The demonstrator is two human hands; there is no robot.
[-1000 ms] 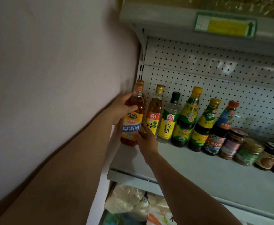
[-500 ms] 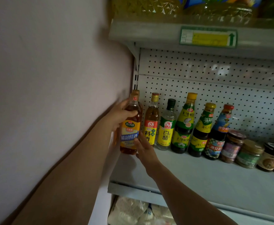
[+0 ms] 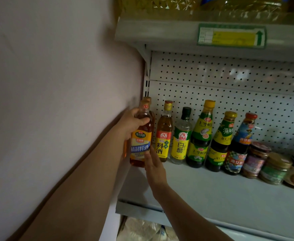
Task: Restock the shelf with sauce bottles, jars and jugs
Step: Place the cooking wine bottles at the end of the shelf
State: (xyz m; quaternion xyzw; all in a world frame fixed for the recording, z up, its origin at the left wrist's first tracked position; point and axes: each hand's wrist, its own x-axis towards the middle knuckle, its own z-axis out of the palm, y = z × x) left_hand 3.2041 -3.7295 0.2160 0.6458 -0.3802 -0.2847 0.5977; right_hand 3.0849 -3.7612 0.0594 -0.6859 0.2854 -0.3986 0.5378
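My left hand [image 3: 131, 121] grips an amber cooking wine bottle [image 3: 141, 141] by its shoulder at the far left of the grey shelf [image 3: 221, 192]. It stands in front of a like bottle whose cap [image 3: 147, 98] peeks out behind. My right hand [image 3: 154, 168] touches the held bottle's lower label with straight fingers. To the right stands a row against the pegboard: a yellow-label wine bottle [image 3: 164, 133], a white vinegar bottle [image 3: 181, 138], two dark green-label sauce bottles [image 3: 201, 136] [image 3: 220, 143] and a red-capped sauce bottle [image 3: 238, 145].
Several squat jars [image 3: 275, 168] end the row at the right. A pale wall [image 3: 55, 84] adjoins the shelf's left end. The upper shelf with a yellow price tag [image 3: 231, 36] hangs overhead, packaged goods on top. White bags [image 3: 142, 231] lie on the level below.
The view has tilted upward a little. My right hand has slid from beside the yellow-label bottle's base to the held bottle's lower label. The held bottle has stayed near the left end.
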